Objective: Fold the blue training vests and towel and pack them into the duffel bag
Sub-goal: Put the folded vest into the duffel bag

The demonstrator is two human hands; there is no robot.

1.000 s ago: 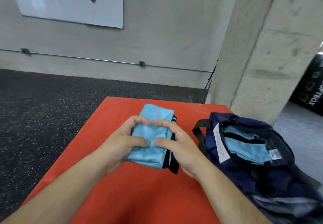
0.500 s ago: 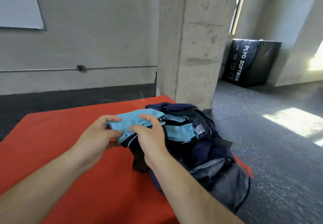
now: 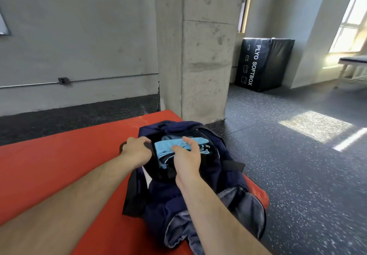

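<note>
A navy duffel bag (image 3: 200, 191) lies open on the orange mat (image 3: 59, 165). My right hand (image 3: 185, 156) grips a folded light-blue vest (image 3: 168, 146) and holds it inside the bag's opening. My left hand (image 3: 137, 148) grips the left rim of the opening. More light-blue fabric (image 3: 204, 151) lies deeper in the bag, partly hidden by my right hand. I cannot tell a towel apart from the vests.
A concrete pillar (image 3: 198, 56) rises just behind the bag. A black plyo soft box (image 3: 262, 64) stands against the far wall to the right. Dark speckled floor (image 3: 297, 155) surrounds the mat. A bench (image 3: 353, 62) is at the far right by a window.
Both hands carried the folded vest from above the mat to the right and into the open bag. My left hand let go of the vest and took the bag's rim.
</note>
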